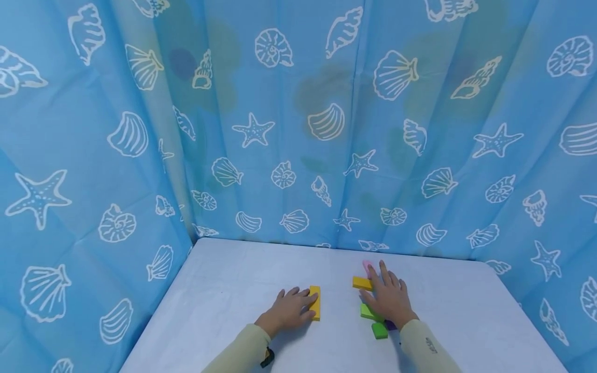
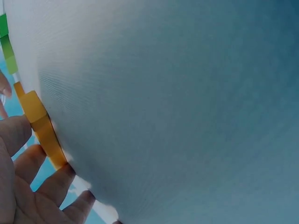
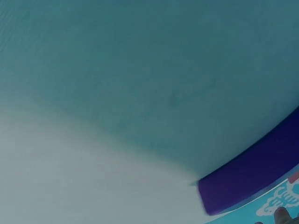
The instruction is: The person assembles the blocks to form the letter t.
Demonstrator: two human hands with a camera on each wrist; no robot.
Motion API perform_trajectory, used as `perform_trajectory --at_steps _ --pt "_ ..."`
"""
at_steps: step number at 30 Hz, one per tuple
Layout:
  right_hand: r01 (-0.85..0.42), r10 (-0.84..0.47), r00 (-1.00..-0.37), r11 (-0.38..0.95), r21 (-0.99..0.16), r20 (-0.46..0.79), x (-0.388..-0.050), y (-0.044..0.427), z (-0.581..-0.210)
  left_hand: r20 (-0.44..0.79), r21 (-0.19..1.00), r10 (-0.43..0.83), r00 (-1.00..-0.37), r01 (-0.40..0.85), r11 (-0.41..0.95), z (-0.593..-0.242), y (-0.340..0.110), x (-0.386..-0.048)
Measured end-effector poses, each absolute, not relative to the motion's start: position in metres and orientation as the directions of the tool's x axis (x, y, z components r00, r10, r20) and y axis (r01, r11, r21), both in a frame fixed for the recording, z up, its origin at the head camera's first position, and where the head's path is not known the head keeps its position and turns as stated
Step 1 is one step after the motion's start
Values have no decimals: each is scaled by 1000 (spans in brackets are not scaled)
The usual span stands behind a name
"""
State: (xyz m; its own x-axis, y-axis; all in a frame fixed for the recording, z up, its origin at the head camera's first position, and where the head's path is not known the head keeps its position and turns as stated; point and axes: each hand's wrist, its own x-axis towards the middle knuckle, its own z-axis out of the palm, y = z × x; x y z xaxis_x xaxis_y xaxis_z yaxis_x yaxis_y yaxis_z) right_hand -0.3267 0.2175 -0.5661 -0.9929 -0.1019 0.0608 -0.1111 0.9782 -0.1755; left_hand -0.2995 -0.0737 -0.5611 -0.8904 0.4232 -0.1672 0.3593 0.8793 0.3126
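Note:
A yellow block (image 1: pixel 314 310) lies lengthwise on the white table, right beside my left hand (image 1: pixel 288 311). The left fingers are spread, with thumb and forefinger touching the block's edge; the left wrist view shows this yellow block (image 2: pixel 44 133) along the fingertips. My right hand (image 1: pixel 393 299) reaches over a loose group of pieces, fingers spread. Near its fingertips are a second yellow block (image 1: pixel 361 283) and a pink piece (image 1: pixel 366 266). By its thumb and palm lie a light green block (image 1: pixel 367 312), a green block (image 1: pixel 380 330) and a partly hidden purple block (image 3: pixel 247 175).
The white table (image 1: pixel 224 290) runs back to a blue curtain (image 1: pixel 289 145) printed with shells and starfish, which also closes in the left and right sides. A small dark item (image 1: pixel 268 357) shows at the left wrist.

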Motion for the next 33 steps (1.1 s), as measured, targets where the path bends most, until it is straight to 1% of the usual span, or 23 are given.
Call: perform_trajectory --at_steps 6,13,17,21,25,33 --pt "-111 -106 -994 968 -227 30 -328 210 -564 -173 313 412 -895 346 884 -559 -72 -298" --pt "-30 -38 -999 954 -299 -21 -333 210 -565 -166 308 416 -894 354 883 -558 -73 -297" --pt "4 -13 -999 911 -413 -38 -339 213 -570 -160 307 418 -894 358 882 -558 -73 -297" --pt "4 -9 -1000 861 -508 -24 -345 214 -572 -154 302 417 -896 359 883 -558 -72 -298" --pt "12 -5 -1000 844 -536 -29 -348 213 -571 -160 308 411 -897 350 885 -556 -72 -297" --pt "41 -3 -997 830 -556 -78 -347 207 -562 -157 323 416 -896 351 879 -553 -73 -294"
